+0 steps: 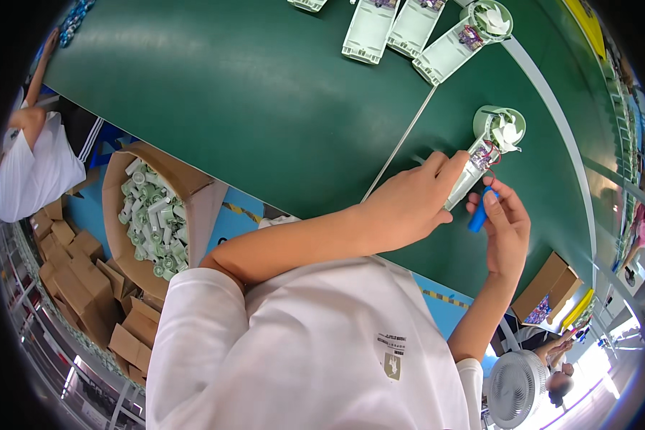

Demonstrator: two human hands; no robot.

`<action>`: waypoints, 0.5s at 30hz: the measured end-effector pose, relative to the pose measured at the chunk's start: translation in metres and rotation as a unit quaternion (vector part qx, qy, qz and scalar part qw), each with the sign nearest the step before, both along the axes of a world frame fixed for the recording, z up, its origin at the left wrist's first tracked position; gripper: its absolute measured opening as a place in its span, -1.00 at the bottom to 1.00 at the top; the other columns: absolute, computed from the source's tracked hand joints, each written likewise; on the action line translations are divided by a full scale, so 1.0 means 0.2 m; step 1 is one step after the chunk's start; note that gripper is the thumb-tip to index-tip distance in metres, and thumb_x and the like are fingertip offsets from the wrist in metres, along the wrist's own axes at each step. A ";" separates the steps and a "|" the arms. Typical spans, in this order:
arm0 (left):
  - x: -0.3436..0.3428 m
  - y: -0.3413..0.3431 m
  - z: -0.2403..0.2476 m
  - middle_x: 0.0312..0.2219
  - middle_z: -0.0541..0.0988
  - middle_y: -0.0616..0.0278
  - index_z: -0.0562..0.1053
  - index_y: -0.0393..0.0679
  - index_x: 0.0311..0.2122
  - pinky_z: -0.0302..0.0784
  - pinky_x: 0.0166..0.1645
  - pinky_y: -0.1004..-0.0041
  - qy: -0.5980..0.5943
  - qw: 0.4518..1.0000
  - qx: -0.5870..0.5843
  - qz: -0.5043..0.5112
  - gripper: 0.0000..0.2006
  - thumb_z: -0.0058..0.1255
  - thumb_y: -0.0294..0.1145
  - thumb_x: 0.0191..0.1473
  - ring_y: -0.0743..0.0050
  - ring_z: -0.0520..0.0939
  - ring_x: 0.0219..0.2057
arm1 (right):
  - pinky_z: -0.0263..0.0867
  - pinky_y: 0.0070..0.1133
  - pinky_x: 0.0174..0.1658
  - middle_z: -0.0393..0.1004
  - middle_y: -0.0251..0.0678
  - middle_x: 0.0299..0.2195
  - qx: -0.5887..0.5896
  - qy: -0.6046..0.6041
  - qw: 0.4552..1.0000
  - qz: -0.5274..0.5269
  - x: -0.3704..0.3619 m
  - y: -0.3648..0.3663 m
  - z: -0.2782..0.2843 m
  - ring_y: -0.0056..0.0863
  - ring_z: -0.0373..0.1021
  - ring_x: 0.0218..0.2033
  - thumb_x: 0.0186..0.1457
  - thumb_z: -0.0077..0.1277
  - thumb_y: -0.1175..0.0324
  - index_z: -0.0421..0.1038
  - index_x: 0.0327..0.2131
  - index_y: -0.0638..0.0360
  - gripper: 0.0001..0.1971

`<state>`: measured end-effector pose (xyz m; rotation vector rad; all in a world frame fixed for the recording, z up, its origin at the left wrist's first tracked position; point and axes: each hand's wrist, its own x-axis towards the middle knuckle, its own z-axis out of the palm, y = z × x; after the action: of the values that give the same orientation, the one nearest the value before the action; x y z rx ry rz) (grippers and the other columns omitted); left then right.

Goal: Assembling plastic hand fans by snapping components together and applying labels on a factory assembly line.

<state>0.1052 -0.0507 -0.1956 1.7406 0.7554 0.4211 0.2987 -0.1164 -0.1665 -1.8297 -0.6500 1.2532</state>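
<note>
My left hand (417, 197) is closed around the handle of a pale green handheld fan body (469, 174), whose inside faces up. At its far end sits a round head with white blades (507, 133). A small circuit board (484, 155) with red wires shows in the open shell. Between the thumb and fingers of my right hand (507, 218) is a blue cylindrical battery (484, 209), held just right of the handle. Red wire runs from the board toward the battery. My left fingers hide part of the handle.
Several similar fan bodies (448, 54) lie at the table's far side. A large carton (201, 183) of pale green parts stands at the left, with cardboard boxes (86, 287) beyond it. At right are an open box (548, 290) and a standing fan (514, 387). Another person (39, 158) sits far left.
</note>
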 end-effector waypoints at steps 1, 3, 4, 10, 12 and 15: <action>0.00 -0.01 -0.01 -0.17 0.34 -0.17 0.02 -0.38 0.18 0.55 -0.28 0.19 -0.007 1.000 0.012 0.003 -0.23 0.20 -0.54 -0.08 -0.16 0.57 -0.30 | 0.42 -0.61 -0.21 0.53 -0.29 -0.31 0.013 -0.030 0.999 -0.001 -0.01 0.00 0.00 -0.54 0.48 -0.31 0.16 0.07 0.36 0.43 -0.07 0.30 -0.70; 0.00 -0.01 -0.02 -0.17 0.34 -0.17 0.02 -0.39 0.18 0.55 -0.28 0.19 -0.011 1.000 0.016 0.004 -0.23 0.20 -0.53 -0.08 -0.15 0.57 -0.30 | 0.42 -0.63 -0.23 0.54 -0.31 -0.33 0.022 -0.047 0.999 -0.006 -0.01 -0.02 0.00 -0.57 0.48 -0.32 0.14 0.10 0.37 0.45 -0.08 0.30 -0.70; 0.01 -0.02 -0.03 -0.18 0.34 -0.16 0.02 -0.39 0.19 0.55 -0.28 0.19 -0.016 1.000 0.021 0.004 -0.23 0.20 -0.53 -0.08 -0.14 0.57 -0.31 | 0.42 -0.66 -0.26 0.54 -0.32 -0.34 0.032 -0.065 0.997 -0.013 -0.02 -0.02 0.00 -0.61 0.47 -0.34 0.12 0.12 0.39 0.46 -0.08 0.31 -0.70; 0.01 -0.04 -0.07 -0.12 0.34 -0.06 0.03 -0.28 0.24 0.56 -0.31 0.26 -0.015 0.998 0.054 0.010 -0.18 0.24 -0.39 -0.06 -0.04 0.57 -0.33 | 0.39 -0.73 -0.34 0.55 -0.34 -0.40 0.085 -0.147 0.985 -0.035 -0.15 0.03 -0.04 -0.69 0.44 -0.43 0.05 0.20 0.46 0.49 -0.14 0.35 -0.71; 0.01 -0.04 -0.08 -0.12 0.34 -0.06 0.04 -0.29 0.24 0.57 -0.31 0.26 -0.013 0.998 0.053 0.008 -0.19 0.24 -0.39 -0.06 -0.03 0.58 -0.33 | 0.39 -0.73 -0.33 0.56 -0.33 -0.40 0.085 -0.156 0.983 -0.035 -0.16 0.04 -0.03 -0.69 0.44 -0.43 0.05 0.21 0.47 0.51 -0.16 0.36 -0.73; 0.02 -0.05 -0.08 -0.12 0.34 -0.06 0.05 -0.30 0.24 0.57 -0.31 0.27 -0.014 0.998 0.053 0.009 -0.19 0.24 -0.39 -0.06 -0.01 0.58 -0.33 | 0.39 -0.73 -0.33 0.56 -0.33 -0.39 0.088 -0.166 0.981 -0.037 -0.18 0.05 -0.03 -0.69 0.44 -0.43 0.05 0.20 0.48 0.52 -0.18 0.37 -0.75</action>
<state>0.1084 -0.0608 -0.2113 1.8245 0.7412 0.5052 0.2624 -0.1061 -0.1735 -1.9104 -0.8378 0.8186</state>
